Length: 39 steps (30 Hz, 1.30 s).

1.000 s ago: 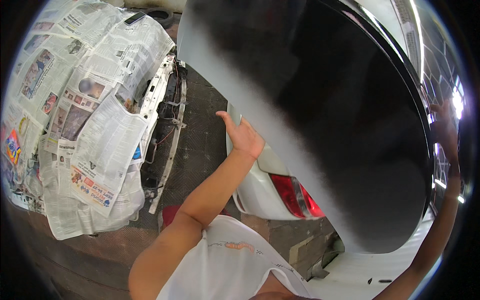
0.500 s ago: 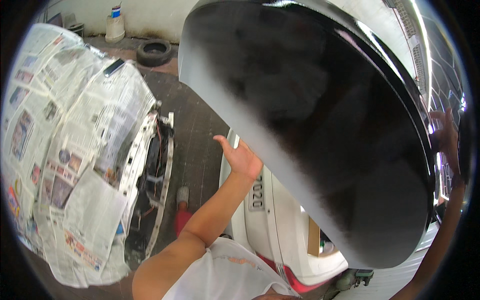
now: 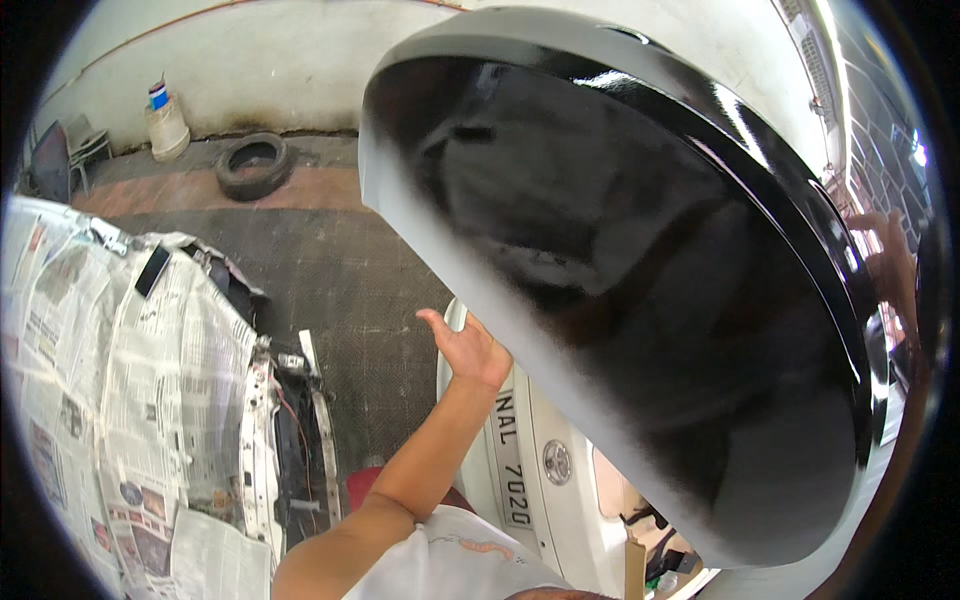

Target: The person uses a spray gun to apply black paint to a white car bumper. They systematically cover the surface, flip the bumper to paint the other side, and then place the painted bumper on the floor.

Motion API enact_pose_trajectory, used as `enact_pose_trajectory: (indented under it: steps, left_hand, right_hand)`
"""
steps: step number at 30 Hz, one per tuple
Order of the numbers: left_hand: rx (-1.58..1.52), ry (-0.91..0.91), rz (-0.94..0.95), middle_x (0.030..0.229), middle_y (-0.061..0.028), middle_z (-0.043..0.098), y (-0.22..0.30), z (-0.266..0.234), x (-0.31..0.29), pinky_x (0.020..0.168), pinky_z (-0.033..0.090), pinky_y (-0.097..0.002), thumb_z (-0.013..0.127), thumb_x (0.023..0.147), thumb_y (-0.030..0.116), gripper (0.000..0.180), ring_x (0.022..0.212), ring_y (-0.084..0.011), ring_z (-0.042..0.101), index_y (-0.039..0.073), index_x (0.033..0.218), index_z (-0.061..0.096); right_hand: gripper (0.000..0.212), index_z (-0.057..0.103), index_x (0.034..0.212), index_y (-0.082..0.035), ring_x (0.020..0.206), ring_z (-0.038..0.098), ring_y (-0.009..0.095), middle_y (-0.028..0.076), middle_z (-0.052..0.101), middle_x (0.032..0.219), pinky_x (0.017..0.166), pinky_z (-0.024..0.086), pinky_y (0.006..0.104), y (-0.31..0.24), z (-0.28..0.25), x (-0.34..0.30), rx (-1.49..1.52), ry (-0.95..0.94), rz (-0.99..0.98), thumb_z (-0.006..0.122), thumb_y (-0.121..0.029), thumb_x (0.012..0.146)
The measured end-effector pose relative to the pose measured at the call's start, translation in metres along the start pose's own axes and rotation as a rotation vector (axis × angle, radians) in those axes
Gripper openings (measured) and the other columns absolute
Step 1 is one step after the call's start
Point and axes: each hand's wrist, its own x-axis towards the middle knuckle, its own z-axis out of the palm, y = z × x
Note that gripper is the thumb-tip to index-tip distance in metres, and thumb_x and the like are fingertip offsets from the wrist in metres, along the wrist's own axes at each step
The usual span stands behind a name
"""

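Note:
A large curved car hood, glossy black and fading to pale grey along its straight edge, stands tilted in front of me. Under that pale edge, my left hand props the panel, thumb sticking out and the other fingers partly hidden behind it. At the far right rim, my right hand reaches the hood with bent fingers; it is dark and distorted there. Both arms are spread wide across the panel.
Newspaper-covered car front lies left, its bare metal frame exposed. Below the hood is a white car with a plate and things in its opening. A tyre, pale bucket and chair stand by the back wall.
My view has swung upward and slightly left, so more back wall and floor show. Both hands keep their places on the hood.

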Motion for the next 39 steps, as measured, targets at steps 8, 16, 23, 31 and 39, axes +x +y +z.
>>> enact_pose_trajectory:
  steps: [8, 16, 23, 31, 39]
  left_hand:
    - [-0.020, 0.009, 0.008, 0.156, -0.0094, 0.055, 0.012, -0.028, 0.106, 0.123, 0.036, -0.0469, 0.040, 0.082, 0.099, 0.121, 0.142, -0.0299, 0.050, 0.004, 0.157, 0.046]
    - [-0.040, 0.053, -0.061, 0.170, -0.0071, 0.037, 0.090, -0.016, 0.239, 0.131, 0.022, -0.0474, 0.031, 0.078, 0.104, 0.133, 0.156, -0.0289, 0.032, 0.005, 0.166, 0.032]
    - [0.005, -0.033, 0.035, 0.172, -0.0067, 0.033, 0.193, 0.023, 0.343, 0.132, 0.018, -0.0501, 0.031, 0.085, 0.099, 0.122, 0.158, -0.0285, 0.028, 0.008, 0.167, 0.028]
    - [0.002, 0.081, 0.123, 0.147, -0.0123, 0.059, 0.266, 0.066, 0.421, 0.119, 0.039, -0.0485, 0.032, 0.077, 0.104, 0.128, 0.136, -0.0314, 0.054, 0.002, 0.153, 0.047]
    - [-0.039, 0.022, 0.269, 0.147, -0.0104, 0.059, 0.346, 0.080, 0.521, 0.120, 0.039, -0.0448, 0.039, 0.078, 0.103, 0.125, 0.134, -0.0280, 0.055, 0.003, 0.153, 0.047]
  right_hand:
    - [0.088, 0.066, 0.137, -0.015, 0.059, 0.051, 0.008, 0.001, 0.052, 0.066, 0.060, 0.041, 0.0249, -0.020, 0.039, 0.097, -0.105, -0.052, 0.113, 0.021, -0.082, 0.103]
    - [0.076, 0.065, 0.135, -0.013, 0.062, 0.054, 0.009, 0.001, 0.054, 0.063, 0.063, 0.042, 0.0272, -0.115, 0.088, 0.198, -0.110, -0.076, 0.274, 0.024, -0.071, 0.110]
    - [0.074, 0.057, 0.144, -0.013, 0.064, 0.060, 0.010, 0.003, 0.063, 0.071, 0.065, 0.044, 0.0259, -0.203, 0.126, 0.316, 0.065, -0.163, 0.150, 0.024, -0.071, 0.110]
    - [0.081, 0.053, 0.148, -0.012, 0.056, 0.052, 0.005, 0.000, 0.060, 0.069, 0.055, 0.033, 0.0228, -0.264, 0.158, 0.447, -0.004, -0.122, -0.029, 0.018, -0.073, 0.109]
    - [0.088, 0.054, 0.147, -0.013, 0.054, 0.039, 0.005, -0.003, 0.047, 0.062, 0.055, 0.026, 0.0267, -0.349, 0.209, 0.581, -0.182, -0.211, -0.168, 0.014, -0.080, 0.105]
